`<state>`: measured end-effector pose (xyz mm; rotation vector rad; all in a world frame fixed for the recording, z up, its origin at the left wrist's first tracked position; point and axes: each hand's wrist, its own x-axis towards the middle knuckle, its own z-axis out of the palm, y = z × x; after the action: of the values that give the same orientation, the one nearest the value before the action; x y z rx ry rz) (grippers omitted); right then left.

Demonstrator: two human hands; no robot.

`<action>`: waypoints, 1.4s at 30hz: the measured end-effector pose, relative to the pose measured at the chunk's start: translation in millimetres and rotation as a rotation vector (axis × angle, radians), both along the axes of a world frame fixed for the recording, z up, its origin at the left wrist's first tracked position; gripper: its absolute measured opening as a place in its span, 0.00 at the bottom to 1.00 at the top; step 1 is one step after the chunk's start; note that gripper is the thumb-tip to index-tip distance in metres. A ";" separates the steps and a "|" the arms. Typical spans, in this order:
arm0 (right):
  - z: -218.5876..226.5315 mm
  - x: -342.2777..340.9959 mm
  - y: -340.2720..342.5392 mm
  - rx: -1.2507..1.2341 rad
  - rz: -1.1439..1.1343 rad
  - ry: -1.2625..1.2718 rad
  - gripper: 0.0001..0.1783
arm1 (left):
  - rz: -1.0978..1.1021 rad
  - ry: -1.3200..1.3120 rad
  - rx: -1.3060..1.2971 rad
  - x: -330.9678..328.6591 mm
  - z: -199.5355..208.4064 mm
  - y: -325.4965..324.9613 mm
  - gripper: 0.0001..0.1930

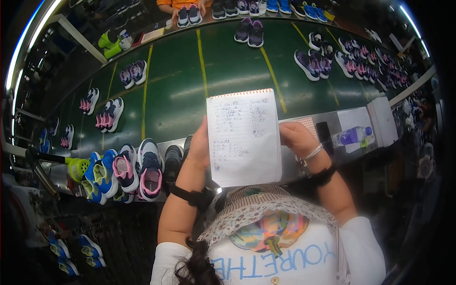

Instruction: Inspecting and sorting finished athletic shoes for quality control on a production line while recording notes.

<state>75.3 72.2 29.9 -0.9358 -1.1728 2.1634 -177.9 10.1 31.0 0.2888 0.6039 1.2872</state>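
Observation:
A spiral-topped notepad point(247, 156) with handwriting on its lined page is held up in front of my chest, over the near edge of the bench. My left hand point(200, 145) grips its left side, the fingers mostly hidden behind the pages. On the other side, my right hand point(295, 137) pinches the right edge, thumb toward the front. Just left of my left hand stand dark grey shoes point(174, 161), then navy and pink sneakers point(150, 164) and blue and lime sneakers point(105, 173).
A green conveyor belt point(180, 90) with yellow lines carries several pairs of sneakers, clustered at the far right. A purple-labelled bottle point(351, 136) lies on the right ledge beside a dark object point(323, 135). Across the belt, a person in orange point(183, 4) touches sneakers point(190, 15).

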 end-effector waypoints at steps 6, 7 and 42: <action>21.1 -0.4 -4.9 0.179 -0.063 -0.186 0.10 | 0.039 0.308 -0.002 5.1 -17.4 -13.5 0.18; 23.2 1.5 -3.9 0.181 -0.067 -0.187 0.10 | 0.035 0.307 0.000 2.6 -19.3 -14.2 0.18; -11.3 13.9 -31.0 0.838 -0.110 -0.443 0.24 | 0.123 0.231 0.047 -0.2 -1.5 -7.1 0.13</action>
<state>89.2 41.2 18.7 -1.0463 -1.9499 1.1764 -178.1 3.0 29.5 0.4490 0.7979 1.3985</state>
